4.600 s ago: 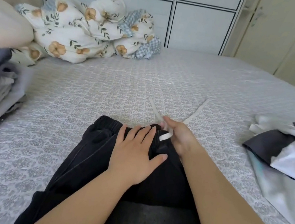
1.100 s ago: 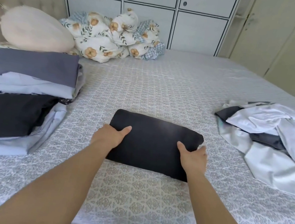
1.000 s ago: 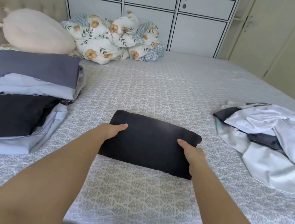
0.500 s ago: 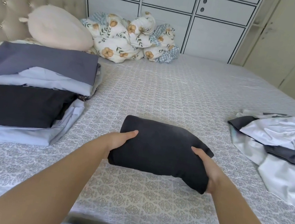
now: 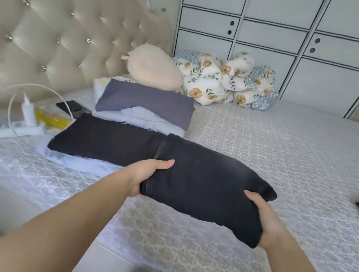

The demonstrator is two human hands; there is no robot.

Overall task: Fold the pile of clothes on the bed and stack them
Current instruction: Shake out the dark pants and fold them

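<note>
Folded black trousers [image 5: 208, 186] are in the middle of the frame, held above the grey patterned bed [image 5: 287, 146]. Left hand [image 5: 142, 176] and right hand [image 5: 266, 219] grip their two ends. A stack of folded dark and pale clothes [image 5: 114, 136] lies at centre left.

A black folded garment [image 5: 204, 185] is showing against the bed [image 5: 287, 151], whose grey sheet is carrying a repeating medallion print. A slate-blue fold [image 5: 146, 103] is topping pale blue ones. The quilt [image 5: 223, 82] is showing white with orange flowers and green leaves.
</note>
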